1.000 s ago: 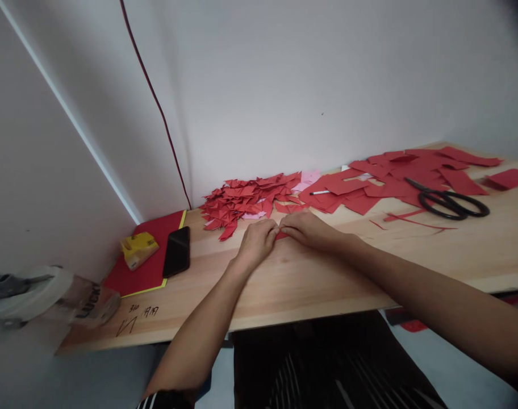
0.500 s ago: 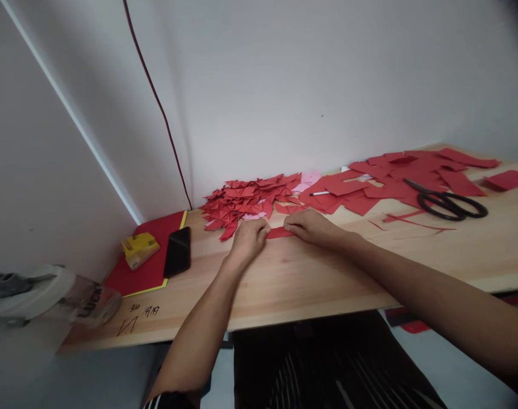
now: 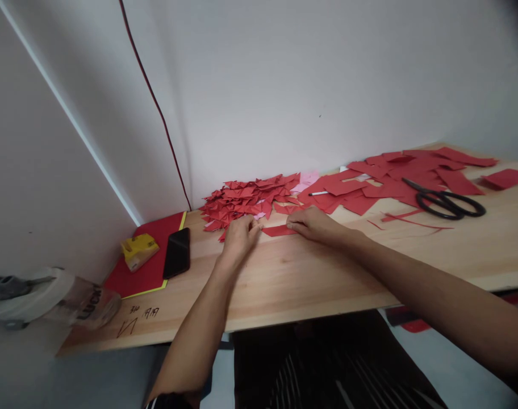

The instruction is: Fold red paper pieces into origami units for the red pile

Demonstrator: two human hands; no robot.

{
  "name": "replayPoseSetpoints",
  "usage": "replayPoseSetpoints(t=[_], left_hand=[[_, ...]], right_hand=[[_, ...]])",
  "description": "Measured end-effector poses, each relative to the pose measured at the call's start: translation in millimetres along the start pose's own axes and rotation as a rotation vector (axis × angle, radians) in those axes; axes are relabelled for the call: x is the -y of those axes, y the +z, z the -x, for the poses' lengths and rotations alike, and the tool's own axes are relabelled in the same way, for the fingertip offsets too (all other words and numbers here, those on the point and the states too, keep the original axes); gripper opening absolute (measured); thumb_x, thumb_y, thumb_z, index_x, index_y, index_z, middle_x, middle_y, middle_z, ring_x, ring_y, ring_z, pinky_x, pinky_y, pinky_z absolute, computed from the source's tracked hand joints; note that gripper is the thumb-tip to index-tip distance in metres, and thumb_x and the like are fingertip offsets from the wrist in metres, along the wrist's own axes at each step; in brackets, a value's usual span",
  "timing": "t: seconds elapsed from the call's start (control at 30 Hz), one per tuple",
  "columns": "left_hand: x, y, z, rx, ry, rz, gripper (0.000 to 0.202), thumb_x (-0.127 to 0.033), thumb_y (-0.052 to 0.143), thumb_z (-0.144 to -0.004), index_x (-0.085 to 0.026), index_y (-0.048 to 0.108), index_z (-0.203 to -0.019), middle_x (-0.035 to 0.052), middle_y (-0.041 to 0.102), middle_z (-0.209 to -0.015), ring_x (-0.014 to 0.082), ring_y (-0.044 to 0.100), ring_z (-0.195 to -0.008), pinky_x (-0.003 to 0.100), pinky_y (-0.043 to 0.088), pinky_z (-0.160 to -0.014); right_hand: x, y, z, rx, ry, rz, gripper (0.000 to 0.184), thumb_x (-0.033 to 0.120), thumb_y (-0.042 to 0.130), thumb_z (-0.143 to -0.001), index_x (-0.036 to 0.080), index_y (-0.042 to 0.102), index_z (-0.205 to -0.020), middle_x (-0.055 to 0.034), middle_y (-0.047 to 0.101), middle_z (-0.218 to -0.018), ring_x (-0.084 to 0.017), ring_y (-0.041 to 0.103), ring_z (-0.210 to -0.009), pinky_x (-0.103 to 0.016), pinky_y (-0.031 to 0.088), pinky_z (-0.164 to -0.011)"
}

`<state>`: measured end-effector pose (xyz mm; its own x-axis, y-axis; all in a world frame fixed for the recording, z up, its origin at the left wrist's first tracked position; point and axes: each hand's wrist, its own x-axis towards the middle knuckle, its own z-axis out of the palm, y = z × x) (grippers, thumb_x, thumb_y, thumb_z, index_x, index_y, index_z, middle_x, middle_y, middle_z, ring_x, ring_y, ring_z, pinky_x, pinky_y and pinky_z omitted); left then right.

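Note:
A folded strip of red paper (image 3: 278, 230) lies flat on the wooden table, its slanted left end showing. My right hand (image 3: 308, 222) is closed on the strip's right end, thumb and fingers pressed together. Just beyond the left end rests my left hand (image 3: 241, 237), fingers curled in, with nothing visible in them; whether its fingertips still touch the paper is hard to see. Behind my left hand a heap of folded red paper pieces (image 3: 246, 199) sits against the wall, with a few pink papers (image 3: 306, 180) beside it.
Loose red paper rectangles (image 3: 421, 170) spread along the wall at right, with black-handled scissors (image 3: 448, 204) and thin red offcuts (image 3: 412, 218) in front. At left are a phone (image 3: 177, 253), a yellow packet (image 3: 140, 250) on a red folder (image 3: 154, 224), and a clear plastic container (image 3: 82, 301).
My left hand has shifted left, off the strip, uncovering its slanted left end. The right hand keeps its grip almost in place. The view has moved slightly.

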<state>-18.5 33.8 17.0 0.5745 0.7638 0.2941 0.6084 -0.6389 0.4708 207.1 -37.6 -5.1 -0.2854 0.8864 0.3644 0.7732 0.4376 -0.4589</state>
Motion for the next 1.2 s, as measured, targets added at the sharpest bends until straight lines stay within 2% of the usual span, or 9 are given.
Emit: replayPoseSetpoints(t=[0.07, 0.13, 0.23, 0.43, 0.73, 0.9, 1.0, 1.1, 1.2], left_hand=[[-5.2, 3.8, 0.6, -0.037, 0.091, 0.037, 0.012, -0.028, 0.06, -0.086, -0.017, 0.061, -0.091, 0.004, 0.066, -0.089, 0.0164, 0.058, -0.081, 0.025, 0.039, -0.071], [-10.0, 10.9, 1.3, -0.009, 0.214, 0.048, 0.018, -0.026, 0.058, -0.088, -0.018, 0.062, -0.104, 0.0054, 0.068, -0.098, 0.0177, 0.06, -0.089, 0.027, 0.041, -0.078], [-12.2, 23.3, 2.1, 0.096, 0.305, -0.026, 0.013, -0.022, 0.054, -0.091, -0.017, 0.066, -0.093, 0.0046, 0.068, -0.087, 0.0176, 0.06, -0.083, 0.028, 0.04, -0.077], [-10.1, 27.7, 2.9, 0.075, 0.26, -0.01, 0.022, -0.02, 0.055, -0.091, -0.016, 0.063, -0.07, 0.0008, 0.061, -0.067, 0.0139, 0.051, -0.066, 0.025, 0.034, -0.066], [-10.6, 11.4, 2.1, 0.098, 0.129, 0.032, 0.023, -0.019, 0.057, -0.087, -0.016, 0.061, -0.065, -0.0024, 0.055, -0.061, 0.0118, 0.045, -0.06, 0.023, 0.03, -0.062], [-10.0, 9.9, 0.9, 0.097, 0.073, 0.036, 0.022, -0.02, 0.06, -0.085, -0.015, 0.061, -0.064, -0.0022, 0.054, -0.059, 0.0118, 0.045, -0.059, 0.023, 0.031, -0.062], [-12.5, 10.0, 0.9, 0.105, 0.062, 0.046, 0.021, -0.02, 0.062, -0.083, -0.015, 0.062, -0.063, -0.0019, 0.056, -0.059, 0.0119, 0.047, -0.06, 0.023, 0.033, -0.064], [-15.5, 11.2, 1.5, 0.122, 0.077, 0.065, 0.021, -0.019, 0.062, -0.084, -0.015, 0.063, -0.064, -0.002, 0.057, -0.06, 0.0115, 0.049, -0.061, 0.023, 0.036, -0.066], [-16.4, 13.2, 2.0, 0.123, 0.129, 0.124, 0.019, -0.019, 0.062, -0.084, -0.015, 0.064, -0.065, -0.0023, 0.059, -0.061, 0.0108, 0.05, -0.061, 0.023, 0.038, -0.068]], right_hand=[[1.6, 1.6, -0.3, 0.004, -0.014, 0.002, 0.027, 0.021, 0.045, -0.09, 0.017, 0.054, -0.065, -0.002, 0.06, -0.066, -0.014, 0.049, -0.062, -0.027, 0.031, -0.064], [5.3, 4.7, -1.4, 0.009, -0.031, 0.003, 0.027, 0.021, 0.045, -0.091, 0.017, 0.056, -0.067, -0.0029, 0.062, -0.069, -0.014, 0.05, -0.064, -0.027, 0.032, -0.065], [12.1, 10.4, -3.5, 0.014, -0.046, 0.007, 0.027, 0.022, 0.044, -0.093, 0.016, 0.058, -0.07, -0.0044, 0.064, -0.074, -0.015, 0.051, -0.068, -0.027, 0.032, -0.066], [12.9, 11.7, -4.3, 0.02, -0.038, 0.027, 0.027, 0.02, 0.044, -0.091, 0.017, 0.056, -0.067, -0.0036, 0.062, -0.07, -0.014, 0.049, -0.065, -0.026, 0.031, -0.064], [5.5, -1.4, -1.6, 0.013, 0.038, 0.052, 0.026, 0.018, 0.044, -0.088, 0.018, 0.05, -0.063, 0.0004, 0.055, -0.061, -0.013, 0.045, -0.058, -0.026, 0.027, -0.06], [-3.8, -2.0, -0.3, -0.046, 0.107, 0.084, 0.026, 0.021, 0.045, -0.089, 0.019, 0.052, -0.064, -0.0023, 0.06, -0.065, -0.016, 0.048, -0.062, -0.028, 0.028, -0.062], [-4.3, -2.3, -0.6, -0.12, 0.157, 0.085, 0.026, 0.026, 0.042, -0.093, 0.018, 0.058, -0.073, -0.0045, 0.065, -0.075, -0.018, 0.053, -0.07, -0.029, 0.031, -0.067], [0.8, -1.5, -1.7, -0.153, 0.12, 0.035, 0.027, 0.031, 0.042, -0.095, 0.018, 0.061, -0.082, -0.0057, 0.068, -0.086, -0.019, 0.056, -0.079, -0.03, 0.035, -0.073], [6.7, -0.1, -2.3, -0.094, 0.027, -0.037, 0.027, 0.028, 0.043, -0.095, 0.018, 0.063, -0.079, -0.005, 0.069, -0.084, -0.018, 0.058, -0.079, -0.03, 0.037, -0.076]])
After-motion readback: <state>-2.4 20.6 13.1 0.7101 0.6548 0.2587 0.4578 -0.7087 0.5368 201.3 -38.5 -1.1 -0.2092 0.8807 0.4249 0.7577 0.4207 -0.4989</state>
